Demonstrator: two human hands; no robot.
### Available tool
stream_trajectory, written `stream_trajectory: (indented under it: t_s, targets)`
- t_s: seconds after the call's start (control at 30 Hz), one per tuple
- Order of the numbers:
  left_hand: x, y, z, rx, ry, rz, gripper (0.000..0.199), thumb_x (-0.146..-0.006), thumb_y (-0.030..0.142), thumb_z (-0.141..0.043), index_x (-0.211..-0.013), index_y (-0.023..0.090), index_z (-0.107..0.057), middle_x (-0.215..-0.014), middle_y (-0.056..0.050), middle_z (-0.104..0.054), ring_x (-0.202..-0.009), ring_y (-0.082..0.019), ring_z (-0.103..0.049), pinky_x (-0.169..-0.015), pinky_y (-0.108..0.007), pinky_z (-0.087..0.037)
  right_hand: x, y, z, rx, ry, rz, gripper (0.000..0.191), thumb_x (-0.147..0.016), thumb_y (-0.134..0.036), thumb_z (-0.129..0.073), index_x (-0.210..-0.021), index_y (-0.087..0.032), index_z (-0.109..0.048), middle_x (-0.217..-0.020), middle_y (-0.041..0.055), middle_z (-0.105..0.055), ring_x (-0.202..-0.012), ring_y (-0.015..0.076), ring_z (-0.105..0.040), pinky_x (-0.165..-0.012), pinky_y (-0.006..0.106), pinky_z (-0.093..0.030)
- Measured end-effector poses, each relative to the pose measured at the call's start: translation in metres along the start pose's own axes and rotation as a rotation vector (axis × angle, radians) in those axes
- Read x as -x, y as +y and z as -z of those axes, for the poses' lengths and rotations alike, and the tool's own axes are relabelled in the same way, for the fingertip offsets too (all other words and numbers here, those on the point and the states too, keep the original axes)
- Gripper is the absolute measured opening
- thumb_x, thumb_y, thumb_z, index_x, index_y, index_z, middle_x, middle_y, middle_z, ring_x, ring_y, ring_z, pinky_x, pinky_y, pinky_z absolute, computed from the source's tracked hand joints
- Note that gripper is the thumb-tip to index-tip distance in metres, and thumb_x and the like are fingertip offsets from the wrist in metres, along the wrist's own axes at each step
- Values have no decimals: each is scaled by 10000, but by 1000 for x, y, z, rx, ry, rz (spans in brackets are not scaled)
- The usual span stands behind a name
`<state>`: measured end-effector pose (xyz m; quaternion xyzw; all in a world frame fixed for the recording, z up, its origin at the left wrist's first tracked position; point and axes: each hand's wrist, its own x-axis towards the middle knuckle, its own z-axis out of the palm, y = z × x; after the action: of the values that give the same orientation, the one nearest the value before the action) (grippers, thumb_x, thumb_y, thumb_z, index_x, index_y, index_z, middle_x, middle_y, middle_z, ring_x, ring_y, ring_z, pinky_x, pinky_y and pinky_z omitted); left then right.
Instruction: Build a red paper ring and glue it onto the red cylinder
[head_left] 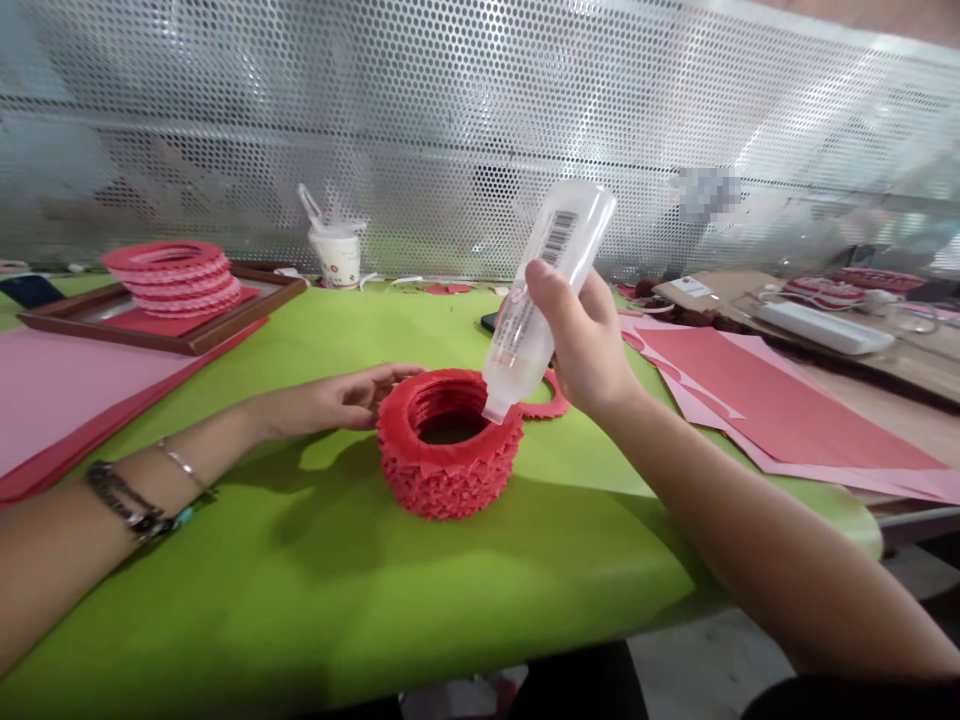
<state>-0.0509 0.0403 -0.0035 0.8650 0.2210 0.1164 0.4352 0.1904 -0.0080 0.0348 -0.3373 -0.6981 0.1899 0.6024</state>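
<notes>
A stack of red paper rings (pixel 450 480) with a jagged outer edge stands on the green tabletop in front of me. My right hand (pixel 581 340) grips a translucent glue bottle (pixel 551 260) with a barcode. It is tipped neck down, and its nozzle meets or hovers just over the right side of the top ring; I cannot tell which. My left hand (pixel 364 395) rests against the stack's far left side, fingers stretched out and partly hidden behind it. Behind the stack lies a loose pink-red paper ring (pixel 556 400), partly covered by the bottle.
Left, a brown tray (pixel 191 340) bears a pile of red and pink rings (pixel 176 275); pink sheets (pixel 112 400) lie before it. A paper cup (pixel 335 258) stands by the perforated metal screen (pixel 420 120). Red and pink sheets (pixel 787 390) and a power strip (pixel 825 328) lie right.
</notes>
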Motion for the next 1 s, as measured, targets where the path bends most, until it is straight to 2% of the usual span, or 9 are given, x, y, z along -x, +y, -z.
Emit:
stream_trajectory:
  t_s: [0.07, 0.13, 0.23, 0.33, 0.53, 0.67, 0.8, 0.93, 1.0]
  targets:
    - [0, 0, -2, 82, -72, 5, 807, -791, 488, -528, -1400, 131, -139, -1445, -143, -310, -1272, -255, -378, -1019, -375, -360, 1, -1, -1, -28, -10, -26, 318, -807, -556, -481, -830, -239, -469, -752, 8, -516, -740, 186, -593, -588, 340, -540]
    - [0, 2, -7, 107, -121, -35, 1008, -707, 563, -605, -1416, 128, -35, -1494, -152, -167, -1341, -282, -229, -1091, -412, -220, 2, -5, -2, -79, 1, -60, 306, -806, -537, -495, -808, -233, -466, -724, 2, -493, -694, 170, -576, -571, 327, -528]
    - [-3, 5, -18, 64, -105, -95, 1191, -605, 571, -696, -1414, 123, 54, -1493, -182, -130, -1359, -320, -145, -1104, -475, -108, 4, -14, -4, -130, 9, -77, 278, -792, -491, -542, -776, -225, -462, -699, -12, -474, -646, 141, -548, -559, 300, -510]
    - [-6, 8, -27, 61, -45, -144, 1147, -630, 462, -727, -1412, 136, 46, -1478, -184, -184, -1349, -308, -198, -1095, -489, -147, 7, -21, -7, -90, -7, -52, 269, -776, -463, -573, -746, -223, -454, -700, -24, -482, -658, 127, -541, -567, 279, -502]
    - [-8, 12, -27, 55, -35, -242, 926, -650, 207, -725, -1387, 155, -167, -1436, -133, -305, -1323, -272, -277, -1076, -454, -245, 4, -12, -4, -109, -10, -42, 162, -797, -343, -551, -747, -211, -473, -678, -32, -498, -636, 108, -535, -545, 251, -484]
    - [-7, 12, -27, 82, -17, -233, 888, -637, 181, -726, -1365, 158, -217, -1422, -125, -328, -1319, -266, -286, -1081, -464, -230, -3, 0, 3, -39, 61, -42, 149, -784, -320, -552, -729, -208, -471, -666, -30, -492, -616, 109, -524, -549, 265, -467]
    - [-9, 12, -27, 92, -14, -217, 912, -629, 189, -731, -1369, 156, -200, -1412, -130, -340, -1308, -268, -307, -1078, -468, -239, -10, 8, 10, -4, 148, -11, 142, -759, -307, -578, -747, -209, -477, -680, -21, -499, -619, 118, -517, -554, 277, -461]
    - [-10, 12, -26, 65, -48, -217, 943, -644, 239, -725, -1391, 149, -157, -1415, -143, -331, -1306, -280, -309, -1081, -485, -222, -11, 7, 13, -116, 270, -70, 170, -763, -355, -568, -786, -215, -475, -701, -11, -480, -643, 133, -533, -588, 297, -480]
    - [-10, 12, -25, 58, -58, -219, 953, -649, 257, -721, -1399, 148, -142, -1411, -149, -336, -1304, -284, -311, -1077, -492, -225, -8, 2, 10, -175, 262, -115, 196, -794, -404, -510, -778, -215, -463, -694, -5, -467, -644, 144, -539, -591, 313, -489]
